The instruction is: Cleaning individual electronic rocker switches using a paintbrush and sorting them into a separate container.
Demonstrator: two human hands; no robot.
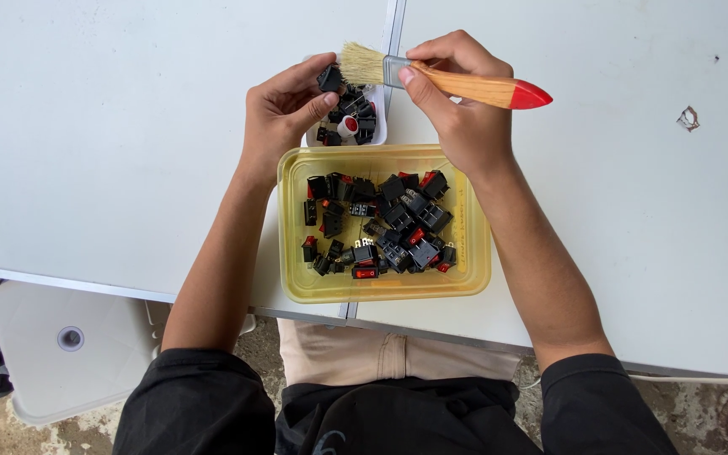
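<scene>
My left hand [284, 109] pinches a small black rocker switch [329, 78] between thumb and fingers, above a small white tray [378, 132]. My right hand [457, 101] grips a paintbrush [457, 82] with a wooden handle and red tip. Its pale bristles [361, 64] touch the held switch. Below both hands sits a yellow translucent tub [297, 227] full of several black and red rocker switches [385, 223].
The white tray holds several more switches, one with a round red button [350, 125]. Everything rests on a white folding table [111, 143] with a centre seam [393, 29]. A white stool [69, 345] stands lower left on bare ground.
</scene>
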